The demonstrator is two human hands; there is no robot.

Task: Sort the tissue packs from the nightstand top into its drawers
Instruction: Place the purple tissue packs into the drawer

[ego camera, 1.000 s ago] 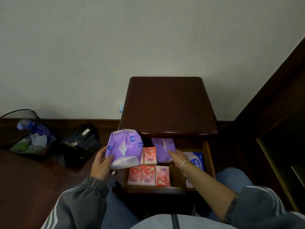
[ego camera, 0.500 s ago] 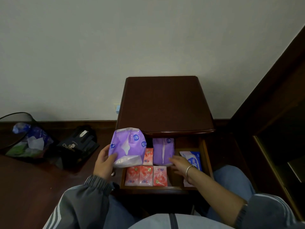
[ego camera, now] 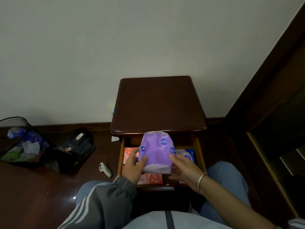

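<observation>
A purple tissue pack (ego camera: 156,151) hangs over the open top drawer (ego camera: 198,156) of the dark wooden nightstand (ego camera: 158,104). My left hand (ego camera: 132,166) grips its left side and my right hand (ego camera: 184,167) holds its right side. Beneath it, small pink tissue packs (ego camera: 153,178) line the drawer's front and left, and a blue-and-white pack (ego camera: 186,153) lies at the right. The second purple pack in the drawer is hidden behind the held one. The nightstand top is bare.
A white controller (ego camera: 105,169) lies on the dark floor left of the drawer. Further left are a black bag (ego camera: 74,149) and a bin (ego camera: 19,142) with wrappers. Dark wooden furniture (ego camera: 272,113) stands at the right. My knees flank the drawer.
My left hand carried the purple pack rightward from beside the drawer to above it. My right hand left the drawer's contents and took hold of the pack's right side.
</observation>
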